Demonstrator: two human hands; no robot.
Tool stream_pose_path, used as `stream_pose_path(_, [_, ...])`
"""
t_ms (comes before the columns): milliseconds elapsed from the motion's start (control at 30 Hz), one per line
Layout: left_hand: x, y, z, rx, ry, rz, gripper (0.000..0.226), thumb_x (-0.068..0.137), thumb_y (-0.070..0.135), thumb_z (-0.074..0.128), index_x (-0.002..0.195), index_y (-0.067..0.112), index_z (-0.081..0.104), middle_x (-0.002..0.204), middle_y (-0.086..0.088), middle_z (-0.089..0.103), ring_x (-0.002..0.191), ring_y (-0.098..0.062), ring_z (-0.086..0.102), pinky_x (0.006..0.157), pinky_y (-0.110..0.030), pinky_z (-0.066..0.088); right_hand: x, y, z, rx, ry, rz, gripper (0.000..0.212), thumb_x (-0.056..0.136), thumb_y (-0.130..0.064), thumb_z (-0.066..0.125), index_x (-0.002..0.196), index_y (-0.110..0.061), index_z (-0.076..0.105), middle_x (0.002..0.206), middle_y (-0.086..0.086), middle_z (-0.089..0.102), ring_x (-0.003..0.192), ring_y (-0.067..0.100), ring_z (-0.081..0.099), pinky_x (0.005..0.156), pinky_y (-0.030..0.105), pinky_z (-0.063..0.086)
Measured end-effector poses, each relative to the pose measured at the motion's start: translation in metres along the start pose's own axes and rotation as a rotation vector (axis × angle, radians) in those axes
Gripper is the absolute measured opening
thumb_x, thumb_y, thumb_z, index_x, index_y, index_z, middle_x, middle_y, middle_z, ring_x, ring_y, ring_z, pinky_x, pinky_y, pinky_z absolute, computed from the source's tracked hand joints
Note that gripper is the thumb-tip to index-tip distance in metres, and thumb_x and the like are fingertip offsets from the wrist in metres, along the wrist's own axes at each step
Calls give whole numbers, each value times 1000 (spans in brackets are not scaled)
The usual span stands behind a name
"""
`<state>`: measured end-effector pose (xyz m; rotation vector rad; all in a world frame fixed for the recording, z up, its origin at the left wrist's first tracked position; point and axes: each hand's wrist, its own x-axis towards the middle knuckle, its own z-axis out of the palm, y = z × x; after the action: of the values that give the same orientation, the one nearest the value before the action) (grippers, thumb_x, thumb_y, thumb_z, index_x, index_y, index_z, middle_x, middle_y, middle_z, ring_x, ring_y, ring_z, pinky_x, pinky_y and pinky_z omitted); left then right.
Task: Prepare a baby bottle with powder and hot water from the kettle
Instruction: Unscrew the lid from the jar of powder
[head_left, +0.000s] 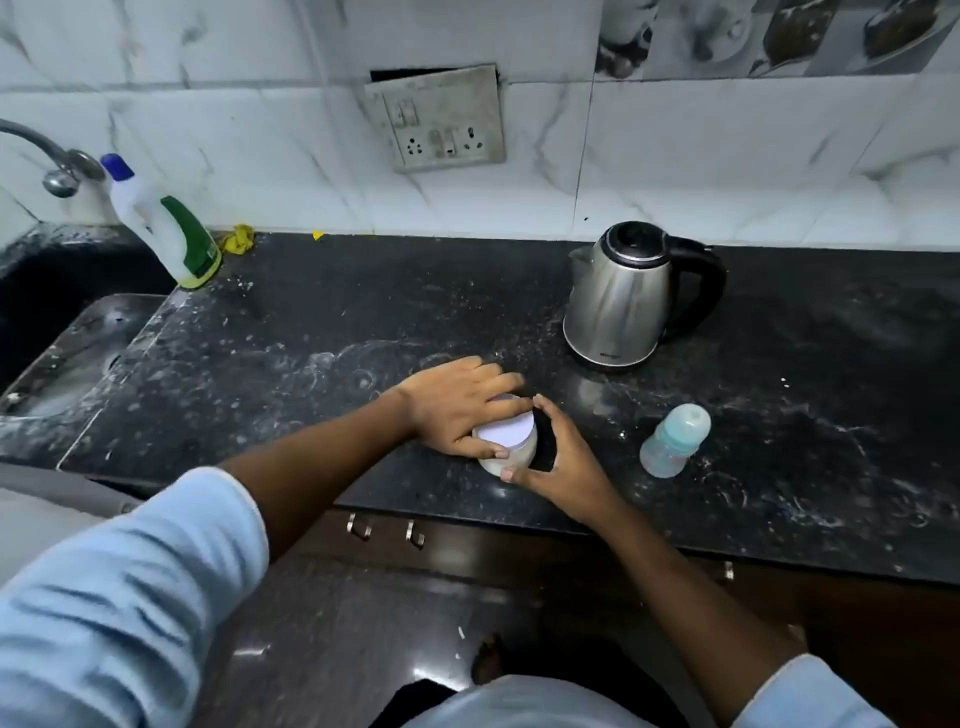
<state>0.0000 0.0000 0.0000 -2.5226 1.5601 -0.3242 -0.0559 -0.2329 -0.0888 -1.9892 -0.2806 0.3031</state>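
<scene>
A black counter is seen, and all the things are stood on it so they can be reached. A sink is set into it at the far left. A kettle is kept at the back right with its top shut, likely so the water is kept hot. Its handle is turned to the right, where it can be grabbed with ease. A cleaner is leaned on the wall by the sink, well apart from the baby things.

The left hand and right hand are both placed at the front middle. The bottle is stood near them on the right, and its cap is on, so nothing can be put in yet.

The jar is stood on the counter and is held by both hands. The left fingers are pressed together and curled over its lid, with the thumb pushed on the near side. The right thumb and first finger are spread wide round the side. One hand is likely used to keep the jar still so the lid can be twisted off
</scene>
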Motion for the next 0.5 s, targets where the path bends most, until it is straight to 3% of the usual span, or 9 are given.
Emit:
stream_pose_path(100, [10, -12, 2, 22, -54, 132, 63, 100, 62, 56, 133, 9, 61, 122, -19, 63, 89, -35, 60, 76, -44, 45, 11, -3, 10, 100, -13, -18, 110, 67, -43, 97, 158, -32, 37, 159, -12, 45, 145, 4, 44, 118, 31, 39])
stream_pose_path(233, [21, -22, 2, -8, -39, 232, 65, 99, 62, 59, 133, 7, 61, 114, -17, 61, 86, -34, 58, 74, -45, 47, 22, -6, 20, 173, 17, -55, 87, 63, -31, 100, 132, -53, 52, 133, -24, 64, 123, -2, 61, 96, 12, 46])
stream_pose_path(367, [29, -28, 2, -1, -92, 307, 69, 98, 64, 58, 135, 6, 60, 107, -16, 61, 82, -35, 59, 73, -47, 50, 29, -3, 28, 216, 43, -31, 82, 63, -31, 100, 130, -40, 55, 131, -22, 67, 121, 0, 64, 93, 13, 50])
stream_pose_path(500, [35, -33, 10, 42, -97, 379, 74, 95, 69, 46, 128, 4, 61, 99, -15, 64, 79, -35, 61, 72, -44, 49, 34, 3, 37, 165, 89, -4, 81, 59, -38, 100, 124, -52, 53, 128, -26, 64, 121, -2, 63, 95, 18, 52])
